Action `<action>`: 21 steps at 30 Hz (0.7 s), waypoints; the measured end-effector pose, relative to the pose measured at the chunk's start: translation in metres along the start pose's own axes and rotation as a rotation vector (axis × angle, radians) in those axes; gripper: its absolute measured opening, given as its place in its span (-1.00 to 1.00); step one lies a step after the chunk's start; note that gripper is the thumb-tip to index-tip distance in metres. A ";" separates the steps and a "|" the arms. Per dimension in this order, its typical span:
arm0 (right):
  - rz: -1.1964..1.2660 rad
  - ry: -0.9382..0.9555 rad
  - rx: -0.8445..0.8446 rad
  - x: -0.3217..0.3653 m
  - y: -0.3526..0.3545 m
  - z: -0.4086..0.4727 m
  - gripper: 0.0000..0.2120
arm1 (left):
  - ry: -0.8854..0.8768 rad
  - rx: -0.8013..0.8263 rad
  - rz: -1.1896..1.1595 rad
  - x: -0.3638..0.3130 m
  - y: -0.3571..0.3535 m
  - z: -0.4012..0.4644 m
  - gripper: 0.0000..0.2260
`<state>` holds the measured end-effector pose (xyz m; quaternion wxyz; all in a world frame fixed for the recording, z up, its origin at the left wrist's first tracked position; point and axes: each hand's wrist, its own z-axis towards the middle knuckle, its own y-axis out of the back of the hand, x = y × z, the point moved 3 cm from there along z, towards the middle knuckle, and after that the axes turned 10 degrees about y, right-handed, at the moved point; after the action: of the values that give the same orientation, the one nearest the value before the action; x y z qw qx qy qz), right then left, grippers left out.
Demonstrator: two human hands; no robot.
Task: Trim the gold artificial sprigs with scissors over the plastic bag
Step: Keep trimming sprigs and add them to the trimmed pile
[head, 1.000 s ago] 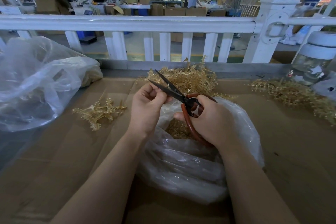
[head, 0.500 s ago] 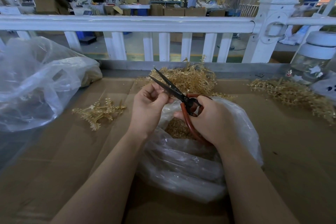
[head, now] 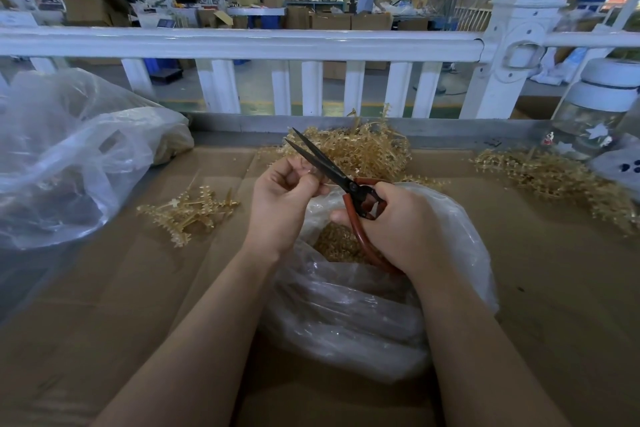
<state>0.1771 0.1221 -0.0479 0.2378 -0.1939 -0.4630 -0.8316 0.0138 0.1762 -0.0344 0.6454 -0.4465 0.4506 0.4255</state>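
Cardboard (head: 104, 305): plastic bag (head: 346, 315) holds gold trimmings (head: 332, 243).

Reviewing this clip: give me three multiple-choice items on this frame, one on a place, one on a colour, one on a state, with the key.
1. Where do the trimmed gold bits lie?
A. in the plastic bag under the hands
B. on the white railing
C. in the glass jar

2. What colour are the scissors' handles?
A. blue
B. reddish-brown
C. white

3. How do the scissors' blades stand?
A. closed
B. parted
C. hidden

Key:
1 A, gold bits show inside the plastic bag.
2 B, the scissors in the right hand have reddish-brown loops.
3 B, the blades form a V beside the left hand.
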 end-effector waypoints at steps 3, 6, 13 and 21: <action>0.129 -0.046 -0.046 -0.002 -0.002 0.001 -0.52 | 0.032 0.020 -0.009 0.003 0.000 0.001 -0.88; 0.327 -0.097 -0.074 -0.001 -0.003 0.003 -0.69 | 0.077 0.076 -0.018 0.006 -0.004 0.001 -0.84; 0.563 -0.155 -0.092 0.000 -0.002 0.008 -0.91 | 0.147 0.194 -0.022 0.013 -0.010 -0.002 -0.88; 0.562 -0.164 -0.075 0.005 0.000 0.008 -0.93 | 0.159 0.206 0.009 0.009 -0.008 -0.001 -0.90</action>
<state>0.1740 0.1282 -0.0416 0.4132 -0.3897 -0.3778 -0.7313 0.0232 0.1742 -0.0419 0.6482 -0.4081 0.5439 0.3429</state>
